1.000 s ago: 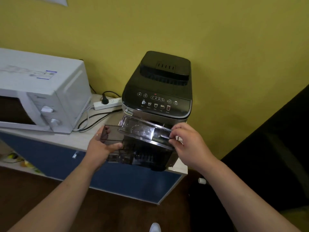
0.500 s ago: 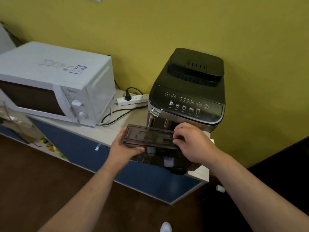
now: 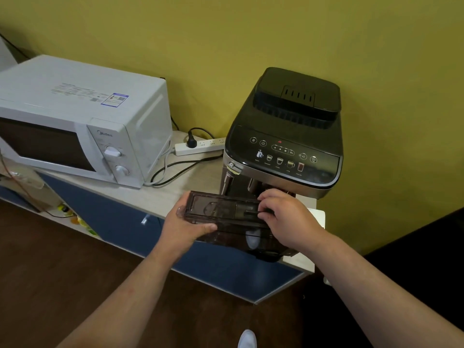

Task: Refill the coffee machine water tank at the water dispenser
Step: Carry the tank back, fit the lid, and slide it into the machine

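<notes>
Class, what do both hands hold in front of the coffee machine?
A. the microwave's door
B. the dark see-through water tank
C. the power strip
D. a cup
B: the left hand grips the water tank at its left end and the right hand curls its fingers over the top, in front of the coffee machine.

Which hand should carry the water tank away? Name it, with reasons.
Left, probably: the left hand grips the water tank round its end, while the right hand only pinches its top.
</notes>
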